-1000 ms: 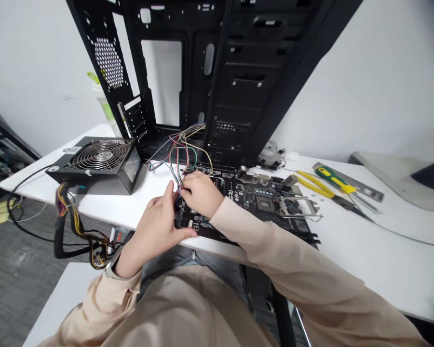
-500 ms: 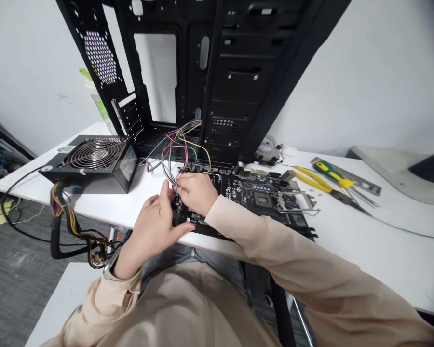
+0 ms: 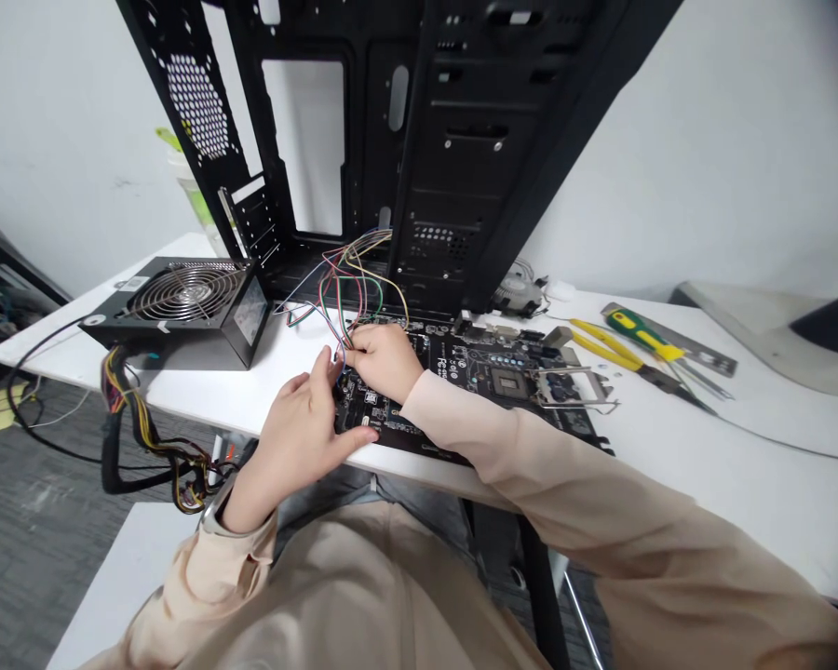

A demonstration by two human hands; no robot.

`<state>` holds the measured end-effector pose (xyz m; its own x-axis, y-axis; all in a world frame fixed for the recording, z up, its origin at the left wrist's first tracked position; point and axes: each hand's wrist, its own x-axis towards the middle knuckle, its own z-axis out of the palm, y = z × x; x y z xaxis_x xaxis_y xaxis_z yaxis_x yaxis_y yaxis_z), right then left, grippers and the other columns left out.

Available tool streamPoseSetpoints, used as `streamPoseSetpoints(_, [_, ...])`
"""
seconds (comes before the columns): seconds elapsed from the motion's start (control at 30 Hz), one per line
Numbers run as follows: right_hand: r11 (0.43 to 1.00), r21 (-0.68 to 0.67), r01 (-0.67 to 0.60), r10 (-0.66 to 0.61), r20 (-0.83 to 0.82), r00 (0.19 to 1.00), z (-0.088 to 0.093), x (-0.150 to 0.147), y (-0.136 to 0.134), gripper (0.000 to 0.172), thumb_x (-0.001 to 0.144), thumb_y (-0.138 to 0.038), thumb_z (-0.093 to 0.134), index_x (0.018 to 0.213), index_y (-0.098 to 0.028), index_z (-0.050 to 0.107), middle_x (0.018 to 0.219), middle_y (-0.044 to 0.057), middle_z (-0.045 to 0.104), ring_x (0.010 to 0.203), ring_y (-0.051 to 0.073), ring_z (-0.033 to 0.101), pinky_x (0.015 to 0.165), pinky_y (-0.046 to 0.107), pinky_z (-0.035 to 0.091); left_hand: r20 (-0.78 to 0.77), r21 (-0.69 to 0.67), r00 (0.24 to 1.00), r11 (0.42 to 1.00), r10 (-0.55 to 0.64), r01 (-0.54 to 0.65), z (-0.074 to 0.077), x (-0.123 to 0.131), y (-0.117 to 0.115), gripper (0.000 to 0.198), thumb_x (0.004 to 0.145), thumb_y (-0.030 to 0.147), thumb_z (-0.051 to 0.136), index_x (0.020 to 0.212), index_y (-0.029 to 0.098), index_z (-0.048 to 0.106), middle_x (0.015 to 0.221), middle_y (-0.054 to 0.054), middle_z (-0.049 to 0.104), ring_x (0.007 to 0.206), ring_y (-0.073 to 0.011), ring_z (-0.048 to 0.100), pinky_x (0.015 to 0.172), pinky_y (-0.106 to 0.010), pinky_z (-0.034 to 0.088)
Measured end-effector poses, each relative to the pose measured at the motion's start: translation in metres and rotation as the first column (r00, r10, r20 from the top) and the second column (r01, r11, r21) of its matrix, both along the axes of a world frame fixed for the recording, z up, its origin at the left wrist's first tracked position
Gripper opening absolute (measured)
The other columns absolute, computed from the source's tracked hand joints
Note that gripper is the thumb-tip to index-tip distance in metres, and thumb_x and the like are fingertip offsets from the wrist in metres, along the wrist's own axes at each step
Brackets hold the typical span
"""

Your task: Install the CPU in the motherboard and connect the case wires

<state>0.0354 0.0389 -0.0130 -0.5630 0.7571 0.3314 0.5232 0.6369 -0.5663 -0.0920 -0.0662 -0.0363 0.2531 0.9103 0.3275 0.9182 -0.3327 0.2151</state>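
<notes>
A black motherboard (image 3: 471, 372) lies flat on the white table, its CPU socket lever frame raised at the right. Thin coloured wires (image 3: 342, 296) run down from the open PC case (image 3: 447, 205) to the board's left end. My right hand (image 3: 385, 368) pinches these wires close above the board; their tips are hidden by the fingers. At the board's left edge is my left hand (image 3: 299, 417), its thumb stretched along the front edge and its index finger beside the wires. That hand is open, and I see nothing held in it.
A power supply (image 3: 182, 316) sits left, its cable bundle (image 3: 140, 423) hanging over the table edge. To the right lie yellow-handled pliers (image 3: 607, 346), a green-and-yellow screwdriver (image 3: 639, 332) and a metal ruler (image 3: 712, 355). A CPU cooler (image 3: 517, 290) stands behind the board.
My right hand has shifted slightly up and away from the board's front edge with the wires, uncovering more of the board. My left hand stays nearly in place.
</notes>
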Motion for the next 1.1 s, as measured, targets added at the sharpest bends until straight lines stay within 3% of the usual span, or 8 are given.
streamPoseSetpoints(0.23, [0.992, 0.072, -0.102, 0.094, 0.106, 0.990, 0.003, 0.001, -0.007, 0.023, 0.080, -0.006, 0.058, 0.059, -0.014, 0.060, 0.074, 0.005, 0.063, 0.074, 0.014, 0.057, 0.072, 0.024, 0.039, -0.041, 0.005, 0.999, 1.000, 0.001, -0.001, -0.001, 0.000, 0.001, 0.112, 0.081, 0.063, 0.057, 0.145, 0.005, -0.015, 0.127, -0.031, 0.056, 0.116, -0.0394, 0.058, 0.094, -0.054, 0.042])
streamPoseSetpoints(0.33, [0.991, 0.104, -0.082, 0.063, 0.182, 0.981, 0.006, 0.002, -0.013, 0.017, 0.084, -0.013, 0.055, 0.073, -0.010, 0.068, 0.084, 0.010, 0.066, 0.080, 0.020, 0.060, 0.072, 0.030, 0.039, -0.039, 0.002, 0.999, 1.000, -0.004, 0.004, 0.000, 0.000, 0.001, 0.113, 0.081, 0.063, 0.058, 0.144, 0.004, -0.016, 0.124, -0.031, 0.058, 0.115, -0.0400, 0.059, 0.093, -0.054, 0.043])
streamPoseSetpoints(0.5, [0.976, 0.207, -0.070, -0.018, 0.394, 0.919, 0.011, 0.002, -0.017, 0.024, 0.091, -0.019, 0.047, 0.095, -0.011, 0.068, 0.097, 0.011, 0.067, 0.086, 0.023, 0.063, 0.067, 0.032, 0.037, 0.017, -0.007, 1.000, 1.000, -0.006, 0.007, 0.001, 0.001, 0.001, 0.112, 0.081, 0.062, 0.058, 0.145, 0.003, -0.012, 0.128, -0.032, 0.056, 0.118, -0.0392, 0.057, 0.094, -0.055, 0.042])
streamPoseSetpoints(0.9, [0.982, 0.187, -0.013, -0.063, 0.393, 0.917, 0.014, -0.001, -0.012, 0.025, 0.093, -0.018, 0.042, 0.094, -0.013, 0.067, 0.100, 0.008, 0.068, 0.096, 0.022, 0.063, 0.069, 0.031, 0.037, -0.037, 0.034, 0.999, 0.999, -0.005, 0.006, 0.000, 0.002, -0.001, 0.110, 0.083, 0.061, 0.056, 0.146, 0.004, -0.014, 0.132, -0.031, 0.053, 0.120, -0.0388, 0.055, 0.093, -0.055, 0.044])
streamPoseSetpoints(1.1, [0.958, 0.260, -0.121, -0.017, 0.475, 0.880, 0.013, 0.000, -0.018, 0.026, 0.090, -0.014, 0.040, 0.100, -0.011, 0.064, 0.103, 0.011, 0.064, 0.088, 0.024, 0.064, 0.068, 0.033, 0.040, -0.048, 0.053, 0.999, 0.999, 0.006, -0.003, -0.001, 0.001, 0.000, 0.110, 0.084, 0.068, 0.048, 0.145, 0.000, -0.013, 0.126, -0.032, 0.057, 0.113, -0.0396, 0.060, 0.091, -0.054, 0.046])
